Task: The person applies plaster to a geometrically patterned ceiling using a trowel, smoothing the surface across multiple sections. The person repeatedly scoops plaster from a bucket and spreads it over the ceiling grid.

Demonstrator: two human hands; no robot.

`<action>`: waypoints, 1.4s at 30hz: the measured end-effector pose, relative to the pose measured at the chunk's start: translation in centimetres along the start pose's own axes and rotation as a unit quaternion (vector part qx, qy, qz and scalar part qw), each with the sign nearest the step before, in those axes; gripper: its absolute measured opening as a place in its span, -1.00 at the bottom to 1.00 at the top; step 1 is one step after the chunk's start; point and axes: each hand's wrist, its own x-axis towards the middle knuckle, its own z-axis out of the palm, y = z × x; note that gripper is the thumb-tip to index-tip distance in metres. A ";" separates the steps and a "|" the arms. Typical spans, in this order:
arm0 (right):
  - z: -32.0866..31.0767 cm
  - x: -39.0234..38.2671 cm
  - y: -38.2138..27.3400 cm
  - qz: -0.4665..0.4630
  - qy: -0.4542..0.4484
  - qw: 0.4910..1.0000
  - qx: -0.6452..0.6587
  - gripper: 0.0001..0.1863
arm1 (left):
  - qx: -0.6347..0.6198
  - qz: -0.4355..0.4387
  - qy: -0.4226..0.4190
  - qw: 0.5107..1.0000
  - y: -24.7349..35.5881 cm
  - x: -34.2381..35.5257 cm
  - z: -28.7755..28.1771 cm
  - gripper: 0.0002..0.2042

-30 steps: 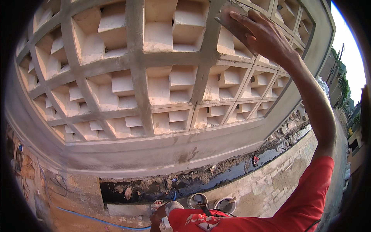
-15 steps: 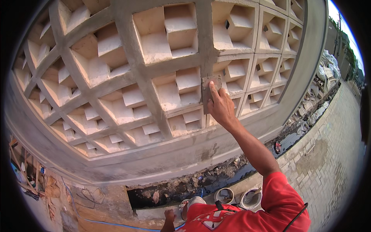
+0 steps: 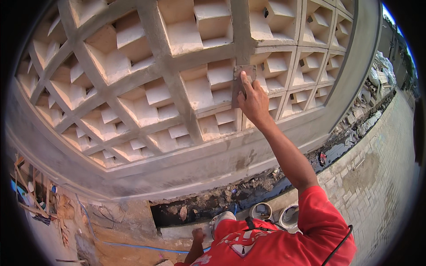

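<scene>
My right hand (image 3: 254, 99) reaches up to the wall, closed on a flat, rectangular metal plastering trowel (image 3: 238, 92). The index finger lies extended along the trowel's back. Its blade lies against the grey vertical cement strip (image 3: 243, 37) between two groups of pale breeze blocks (image 3: 207, 84). What lies under the blade is hidden. Down beside my body, my left hand (image 3: 198, 235) hangs low, well away from the wall. Its fingers look curled, and whether anything is in them is too small to make out.
Two whitish buckets (image 3: 261, 211) stand by my feet. A ditch (image 3: 177, 212) with dark water and rubble runs along the wall's foot. A blue hose (image 3: 133, 245) crosses the ground at left. Paving (image 3: 368, 195) and a pile of rubble and sacks (image 3: 375, 84) lie to the right.
The whole view has shifted, so the wall appears higher. My right hand stays on the same cement strip with the trowel, perhaps slightly further up. My left hand still hangs low.
</scene>
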 end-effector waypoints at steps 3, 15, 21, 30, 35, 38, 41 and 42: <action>2.5 -7.3 2.1 0.017 -0.066 0.998 -0.004 -0.27 | 0.076 0.034 -0.048 0.995 1.7 -0.4 0.7 -0.63; -5.6 6.9 -1.6 -0.041 -0.007 0.998 -0.037 -0.38 | 0.252 0.009 -0.201 0.947 2.0 -5.8 2.2 -0.49; 1.1 -7.2 2.6 0.012 -0.146 0.988 -0.048 -0.33 | -0.275 -0.231 -0.076 0.930 5.0 -6.0 5.7 -0.82; -3.9 -8.9 1.9 0.243 -0.222 0.675 0.660 -0.55 | 0.132 0.042 -0.090 0.986 6.0 -10.9 6.8 -0.82; -2.5 -7.6 0.1 0.302 -0.146 0.634 0.696 -0.60 | 0.183 0.001 -0.167 0.969 2.8 -9.6 5.4 -0.49; -1.3 -7.0 -0.6 0.257 -0.122 0.672 0.683 -0.60 | 0.064 -0.029 -0.052 0.996 0.7 -9.1 3.1 -0.66; -0.2 -7.7 1.3 0.233 -0.058 0.728 0.642 -0.60 | -0.395 -0.321 0.022 0.860 2.7 -7.5 -1.2 -0.72; 0.0 -7.9 1.3 0.227 -0.049 0.731 0.641 -0.61 | -0.576 -0.434 0.038 0.691 4.9 -6.9 -3.8 -0.73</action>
